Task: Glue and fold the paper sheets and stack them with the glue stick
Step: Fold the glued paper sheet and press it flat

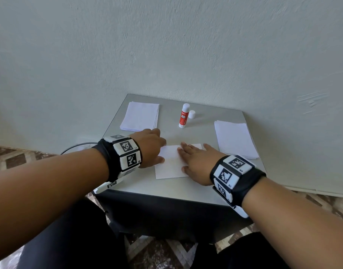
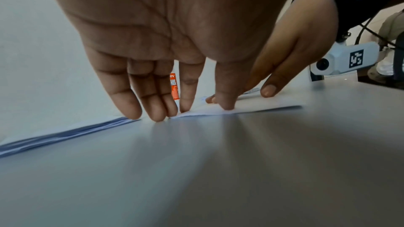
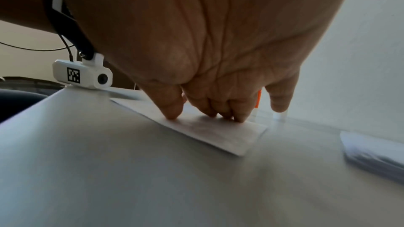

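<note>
Folded sheet [image 1: 171, 162] — near the counter's [image 1: 166, 187] front edge, long axis front-to-back. Right hand [image 1: 196, 164] flat, fingers straight, pressing its right half; left hand [image 1: 151, 148] fingertips on its left edge. Glue stick [image 1: 184, 115] upright, uncapped — toward the back edge, roughly equidistant.

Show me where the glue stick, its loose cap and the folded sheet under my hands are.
Red and white glue stick [image 1: 183, 115], head view, on its red label.
Small white plastic cap [image 1: 192, 114], head view, on its side wall.
Folded white paper sheet [image 1: 167, 168], head view, on bare paper between both hands.
</note>
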